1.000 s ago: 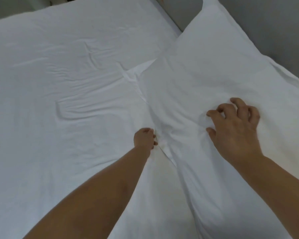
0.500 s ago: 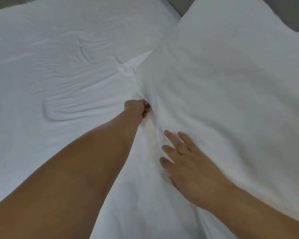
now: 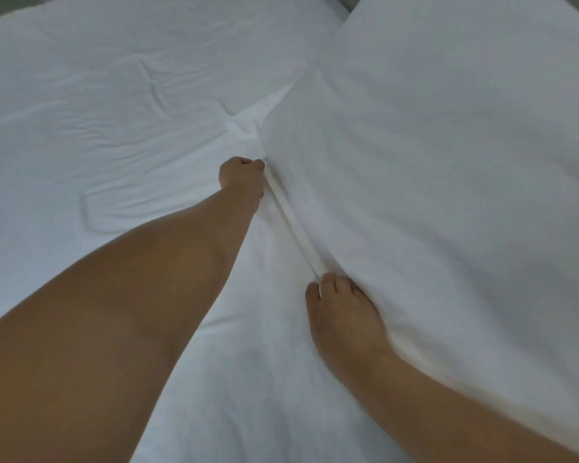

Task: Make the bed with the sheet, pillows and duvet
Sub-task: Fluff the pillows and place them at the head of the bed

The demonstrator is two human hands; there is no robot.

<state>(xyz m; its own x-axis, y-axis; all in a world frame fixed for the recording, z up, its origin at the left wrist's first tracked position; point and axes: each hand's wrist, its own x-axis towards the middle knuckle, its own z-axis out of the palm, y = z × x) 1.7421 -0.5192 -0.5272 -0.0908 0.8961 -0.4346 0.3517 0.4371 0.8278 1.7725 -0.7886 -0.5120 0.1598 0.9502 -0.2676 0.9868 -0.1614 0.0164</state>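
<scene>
A large white pillow (image 3: 448,178) lies across the right half of the head view, on a white sheet (image 3: 97,128) that covers the bed and is creased in the middle. My left hand (image 3: 243,177) grips the pillow's near-left edge with curled fingers. My right hand (image 3: 343,312) pinches the same edge lower down, fingers tucked under the pillow. The edge (image 3: 291,222) runs taut as a narrow band between the two hands. No duvet shows.
A strip of grey wall or headboard (image 3: 348,1) shows at the top between sheet and pillow. White bedding fills the rest of the view.
My right hand left the top of the pillow, slid down to its near edge and took hold of it. My left hand moved up along that edge, still gripping.
</scene>
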